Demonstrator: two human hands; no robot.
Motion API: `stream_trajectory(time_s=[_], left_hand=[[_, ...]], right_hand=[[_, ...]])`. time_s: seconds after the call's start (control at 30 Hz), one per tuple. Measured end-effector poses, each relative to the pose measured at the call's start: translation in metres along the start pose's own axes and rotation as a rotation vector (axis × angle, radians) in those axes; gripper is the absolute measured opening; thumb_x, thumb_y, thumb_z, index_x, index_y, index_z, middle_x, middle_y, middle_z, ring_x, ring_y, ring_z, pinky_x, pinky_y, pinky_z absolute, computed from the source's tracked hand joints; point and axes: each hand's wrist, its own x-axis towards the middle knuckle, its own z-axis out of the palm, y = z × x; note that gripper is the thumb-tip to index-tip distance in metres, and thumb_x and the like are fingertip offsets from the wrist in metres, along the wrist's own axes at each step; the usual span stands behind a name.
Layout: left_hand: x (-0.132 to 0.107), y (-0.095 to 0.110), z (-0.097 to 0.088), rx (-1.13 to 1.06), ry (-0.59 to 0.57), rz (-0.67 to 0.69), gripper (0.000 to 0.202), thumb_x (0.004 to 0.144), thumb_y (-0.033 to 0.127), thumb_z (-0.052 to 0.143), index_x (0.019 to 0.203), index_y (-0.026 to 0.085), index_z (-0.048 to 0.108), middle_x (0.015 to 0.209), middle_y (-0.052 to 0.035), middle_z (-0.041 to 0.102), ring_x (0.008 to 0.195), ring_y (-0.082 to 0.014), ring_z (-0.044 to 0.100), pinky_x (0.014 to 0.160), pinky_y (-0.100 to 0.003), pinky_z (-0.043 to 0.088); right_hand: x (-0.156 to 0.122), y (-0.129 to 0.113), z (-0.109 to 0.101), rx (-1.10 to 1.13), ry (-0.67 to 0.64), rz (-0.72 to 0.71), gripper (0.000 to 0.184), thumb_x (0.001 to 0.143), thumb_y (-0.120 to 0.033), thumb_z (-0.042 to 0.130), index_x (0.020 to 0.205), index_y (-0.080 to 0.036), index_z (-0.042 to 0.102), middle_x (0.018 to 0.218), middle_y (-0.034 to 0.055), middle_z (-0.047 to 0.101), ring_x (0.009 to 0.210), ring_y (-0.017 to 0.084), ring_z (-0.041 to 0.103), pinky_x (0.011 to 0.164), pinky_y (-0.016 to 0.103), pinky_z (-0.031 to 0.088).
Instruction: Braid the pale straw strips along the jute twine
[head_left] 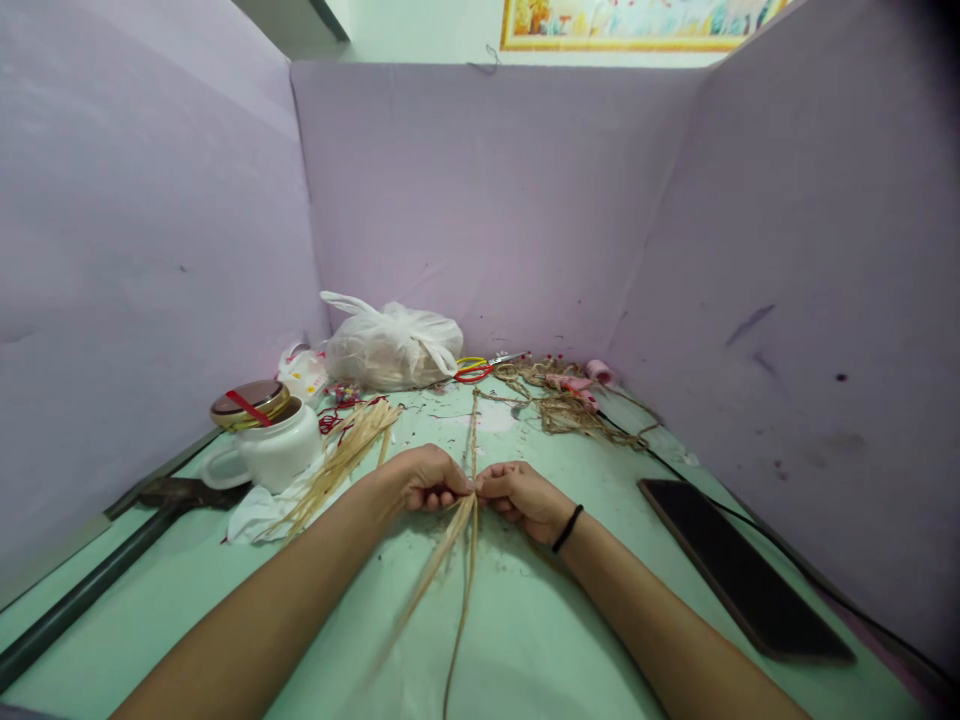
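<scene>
My left hand (431,480) and my right hand (521,495) meet at the middle of the table, fingertips pinched together around the same spot. Between them runs a thin twine cord (474,430), stretching straight away from me to a point on the tabletop. Pale raffia strands (435,572) come out below my fingers and fan toward me on the left. A single darker twine end (466,600) hangs down beside them. The exact crossing of the strands is hidden by my fingertips. A bundle of loose raffia strips (341,465) lies to the left.
At left stand a white mug (279,452) with a lid (247,403) leaning on it and a hammer (169,500). Behind are a white plastic bag (397,345), scissors (474,372) and tangled twine (574,410). A dark phone (742,570) lies right; purple panels (495,200) surround the table.
</scene>
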Motion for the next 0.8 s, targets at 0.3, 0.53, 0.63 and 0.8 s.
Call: stream_trajectory(time_s=[0.3, 0.53, 0.63, 0.8], left_hand=[[-0.003, 0.000, 0.005, 0.150, 0.146, 0.062, 0.041, 0.043, 0.044, 0.076, 0.047, 0.013, 0.048, 0.037, 0.0032, 0.044, 0.031, -0.0041, 0.031, 0.032, -0.019, 0.017], [-0.011, 0.003, 0.014, 0.029, 0.033, 0.108, 0.035, 0.057, 0.040, 0.070, 0.052, 0.012, 0.051, 0.046, -0.0006, 0.054, 0.030, -0.0032, 0.035, 0.032, -0.018, 0.021], [-0.009, 0.001, 0.016, -0.027, 0.019, 0.079, 0.028, 0.060, 0.031, 0.069, 0.052, 0.011, 0.051, 0.042, 0.0011, 0.050, 0.033, -0.0043, 0.038, 0.032, -0.017, 0.024], [-0.009, 0.001, 0.016, 0.036, 0.145, 0.072, 0.026, 0.057, 0.026, 0.069, 0.048, 0.012, 0.049, 0.036, 0.0027, 0.044, 0.030, -0.0051, 0.034, 0.031, -0.019, 0.025]], right_hand=[[-0.001, -0.001, -0.002, 0.018, -0.009, 0.042, 0.007, 0.056, -0.017, 0.059, 0.058, -0.013, 0.053, 0.034, -0.0078, 0.037, 0.032, 0.002, 0.023, 0.036, 0.019, 0.007], [-0.003, -0.002, -0.003, 0.025, -0.065, 0.023, 0.013, 0.055, -0.023, 0.062, 0.058, -0.012, 0.056, 0.044, -0.0019, 0.052, 0.035, 0.002, 0.030, 0.036, 0.018, 0.010], [-0.002, 0.000, -0.005, 0.000, -0.111, 0.014, 0.012, 0.055, -0.022, 0.062, 0.058, -0.011, 0.058, 0.044, -0.0029, 0.050, 0.036, 0.002, 0.030, 0.037, 0.018, 0.011], [-0.001, 0.001, -0.011, -0.011, -0.176, -0.002, 0.016, 0.056, -0.024, 0.064, 0.058, -0.010, 0.058, 0.042, -0.0050, 0.044, 0.036, 0.002, 0.028, 0.037, 0.018, 0.009]])
